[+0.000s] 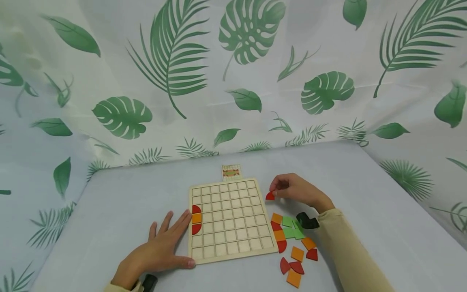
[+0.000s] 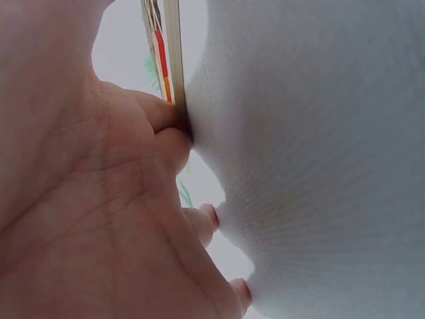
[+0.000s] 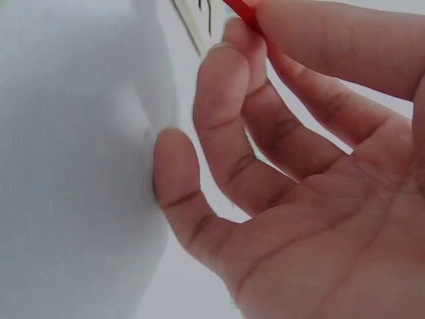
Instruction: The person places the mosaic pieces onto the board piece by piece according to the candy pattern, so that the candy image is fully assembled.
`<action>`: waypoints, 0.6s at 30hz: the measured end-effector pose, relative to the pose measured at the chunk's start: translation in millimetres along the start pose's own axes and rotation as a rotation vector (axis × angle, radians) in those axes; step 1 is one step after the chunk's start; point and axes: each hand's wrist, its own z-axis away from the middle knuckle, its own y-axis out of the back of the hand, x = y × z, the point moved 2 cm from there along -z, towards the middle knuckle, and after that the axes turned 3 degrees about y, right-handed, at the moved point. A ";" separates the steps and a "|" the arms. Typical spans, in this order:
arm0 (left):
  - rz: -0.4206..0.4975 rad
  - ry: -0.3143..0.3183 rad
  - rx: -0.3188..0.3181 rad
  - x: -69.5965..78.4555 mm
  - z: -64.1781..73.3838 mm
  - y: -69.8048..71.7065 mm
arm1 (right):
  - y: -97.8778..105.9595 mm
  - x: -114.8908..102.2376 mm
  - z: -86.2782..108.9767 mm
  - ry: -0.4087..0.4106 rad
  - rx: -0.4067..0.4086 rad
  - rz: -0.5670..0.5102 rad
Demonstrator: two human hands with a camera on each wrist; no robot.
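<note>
A wooden grid board [image 1: 233,213] lies flat on the table. In its leftmost column sit a red quarter-circle tile [image 1: 196,209], an orange square tile [image 1: 196,218] and another red quarter-circle tile [image 1: 196,229], one below the other. My left hand [image 1: 160,247], fingers spread, rests at the board's left edge, with the thumb at the lower left corner. Just right of the board's upper right side, my right hand [image 1: 297,190] pinches a red quarter-circle tile [image 1: 270,196] between thumb and fingers. The same red tile [image 3: 244,10] shows at the top of the right wrist view.
Loose tiles lie right of the board: green pieces [image 1: 289,232], orange squares [image 1: 297,254] and red quarter circles [image 1: 285,265]. A small pattern card [image 1: 231,172] touches the board's far edge. Behind the table hangs a leaf-print cloth [image 1: 204,134].
</note>
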 end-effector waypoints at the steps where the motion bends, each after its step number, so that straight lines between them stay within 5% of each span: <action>1: 0.002 -0.005 0.000 0.0 -0.3 0.1 | -1.4 -0.3 -1.2 0.003 0.004 -0.007; 18: 0.007 0.005 -0.004 1.2 -0.2 1.0 | -37.8 -14.5 -19.0 0.009 0.029 -0.147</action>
